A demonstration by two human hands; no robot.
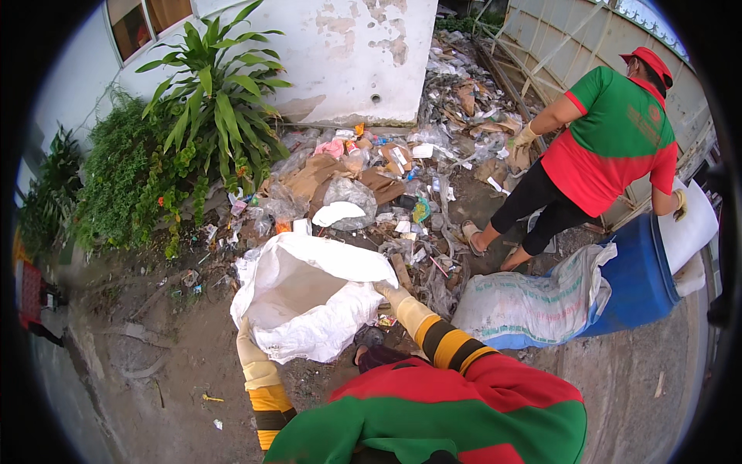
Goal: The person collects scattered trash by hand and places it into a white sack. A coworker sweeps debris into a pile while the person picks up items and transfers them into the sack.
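Outdoor yard, bare dirt ground [154, 410], peeling white wall [332, 62] at the back, leafy plant [224, 108] at left, metal gate [568, 58] at upper right. Loose litter [321, 182], mostly plastic and cardboard, lies along the wall foot and back through the gap beside the gate. White sack [313, 340] is front and centre, just on the near side of the litter, mouth gaping, pale inside visible. Left hand [245, 336], gloved, closed on the left edge of the sack; right hand [393, 295], gloved too, closed on its right corner; fingertips hidden. Hands set wide apart, probably because a limp sack would sag shut without tension on both sides. At right, a stuffed sack [522, 301] lies on its side against a blue barrel [630, 271], likely put there to keep it clear of the litter. Co-worker [614, 139] stands beyond, one gloved hand near the barrel's end.
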